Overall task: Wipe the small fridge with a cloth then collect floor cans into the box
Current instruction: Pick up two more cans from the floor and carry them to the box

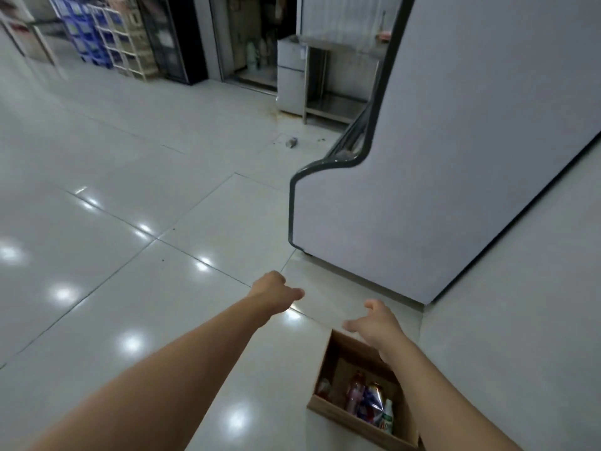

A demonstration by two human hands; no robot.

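At the far left, stacked blue crates [85,34] and pale shelving racks [130,43] stood against the back wall, with a dark glass-fronted cabinet [169,37] just beside them; the glossy tiled floor [130,190] spread in front of all this and threw back bright spots of ceiling light. The left hand [274,289] was stretched out over the tiles, its fingers loosely curled and grasping nothing; it hung near the lower corner of the large white display cooler [455,174], apart from it. Farther back, near the middle of the view, the small fridge [291,76] stood silver-grey against the rear wall, touching a steel table [341,79] on its right; on the floor in front of them a single can [291,143] lay on its side, well apart from both hands. Lower down, the cardboard box [328,415] sat on the tiles just beside the white wall [520,320]; inside it lay several cans and bottles [367,398], red, blue and green, their labels too blurred to read. The right hand [377,323] hovered above the far edge of the box, fingers spread and relaxed, holding nothing; whether it touched the cardboard rim I could not tell.
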